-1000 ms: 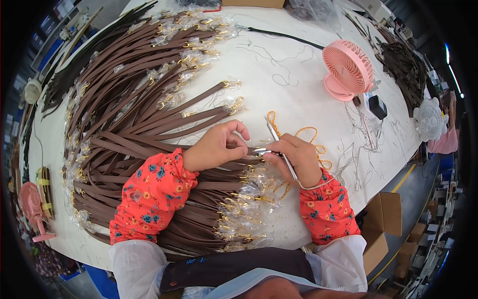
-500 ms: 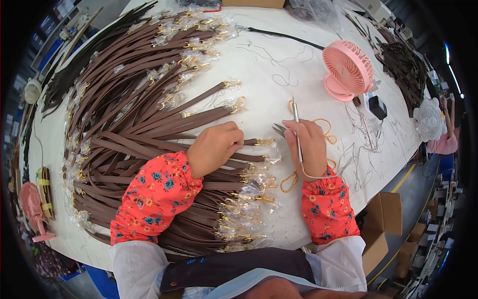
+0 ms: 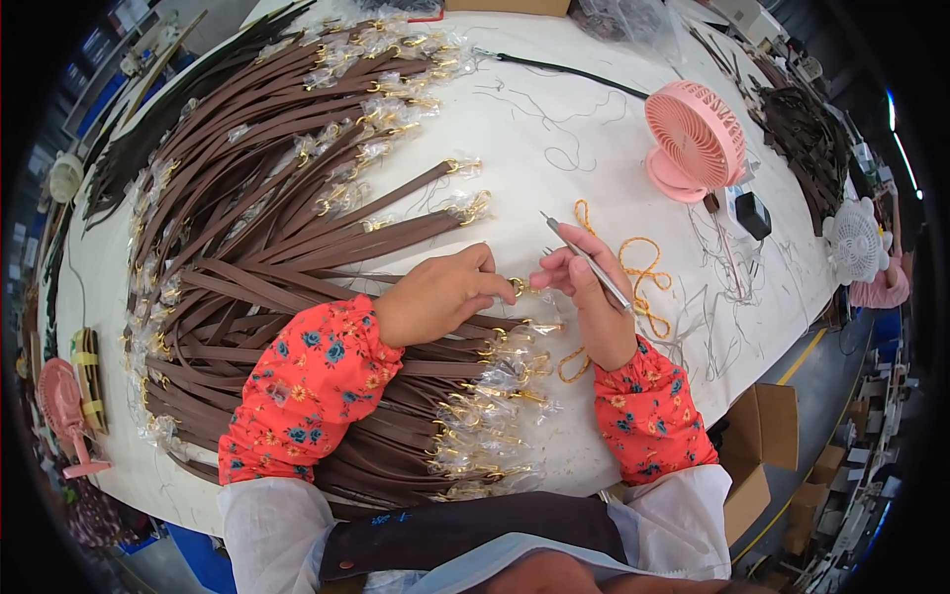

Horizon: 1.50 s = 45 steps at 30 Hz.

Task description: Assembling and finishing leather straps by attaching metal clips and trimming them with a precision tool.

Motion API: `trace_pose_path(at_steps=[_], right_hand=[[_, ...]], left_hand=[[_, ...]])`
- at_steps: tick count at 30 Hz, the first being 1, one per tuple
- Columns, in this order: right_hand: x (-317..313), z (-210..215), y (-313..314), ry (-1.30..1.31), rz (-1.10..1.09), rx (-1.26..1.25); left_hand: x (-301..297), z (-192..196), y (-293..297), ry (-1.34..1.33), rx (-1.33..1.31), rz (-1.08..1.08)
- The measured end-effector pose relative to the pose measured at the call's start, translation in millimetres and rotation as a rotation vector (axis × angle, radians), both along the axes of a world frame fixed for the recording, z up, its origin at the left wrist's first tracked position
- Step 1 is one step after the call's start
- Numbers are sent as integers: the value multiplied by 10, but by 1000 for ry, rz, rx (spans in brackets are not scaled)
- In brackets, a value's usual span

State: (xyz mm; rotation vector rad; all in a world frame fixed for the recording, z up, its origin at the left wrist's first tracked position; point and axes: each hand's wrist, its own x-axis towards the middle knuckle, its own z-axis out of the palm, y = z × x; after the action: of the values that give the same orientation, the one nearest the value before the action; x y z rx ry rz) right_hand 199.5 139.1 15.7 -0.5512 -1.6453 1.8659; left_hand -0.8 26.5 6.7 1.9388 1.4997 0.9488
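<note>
My left hand [image 3: 440, 292] is closed, thumb and fingertips pinching the end of a brown strap right by its gold clasp [image 3: 517, 286]; the hand hides most of that end. My right hand [image 3: 599, 302] is curled around a slim silver pen-shaped tool [image 3: 594, 262], its point slanting up to the left. A dark metal tip, perhaps of scissors, barely shows beside those fingers. The right thumb and fingertips reach the clear plastic around the clasp. Beneath my left forearm spreads a big pile of brown straps [image 3: 287, 238], many with gold clasps in clear wrap.
An orange cord [image 3: 648, 282] lies looped beside my right hand. Farther right stand a pink fan [image 3: 693, 139] and a white fan [image 3: 854, 243]. Loose threads [image 3: 732, 257] litter the white table [image 3: 515, 198]. An open cardboard box [image 3: 772, 426] sits below the table's right edge.
My right hand has turned, and its silver tool now slants left instead of standing nearly upright. Its fingertips have come to the clasp, which my left hand has raised slightly into view.
</note>
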Motion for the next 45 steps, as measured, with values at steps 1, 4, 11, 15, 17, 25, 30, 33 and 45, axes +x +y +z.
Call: trace_pose_path(at_steps=[1,4,11,15,17,25,30,33,45], right_hand=[[-4,-1,-1,0,0,0],[-11,-21,2,5,23,-37],[3,-47,12,-12,55,-41],[23,-19,15,-76,102,10],[19,-25,9,-77,111,41],[26,-22,-7,-168,143,36],[16,-35,-9,-141,145,62],[17,-44,-3,-149,148,69],[16,-43,-8,-147,155,29]], left_hand=[[13,-26,5,24,2,11],[38,-41,27,31,-4,63],[-23,-56,30,-39,24,181],[-13,38,27,-178,-210,223],[-10,27,23,-199,-201,240],[-27,-15,25,-368,-294,237],[-27,-20,19,-436,-374,203],[-24,-20,19,-446,-361,191],[-32,-14,23,-445,-384,188]])
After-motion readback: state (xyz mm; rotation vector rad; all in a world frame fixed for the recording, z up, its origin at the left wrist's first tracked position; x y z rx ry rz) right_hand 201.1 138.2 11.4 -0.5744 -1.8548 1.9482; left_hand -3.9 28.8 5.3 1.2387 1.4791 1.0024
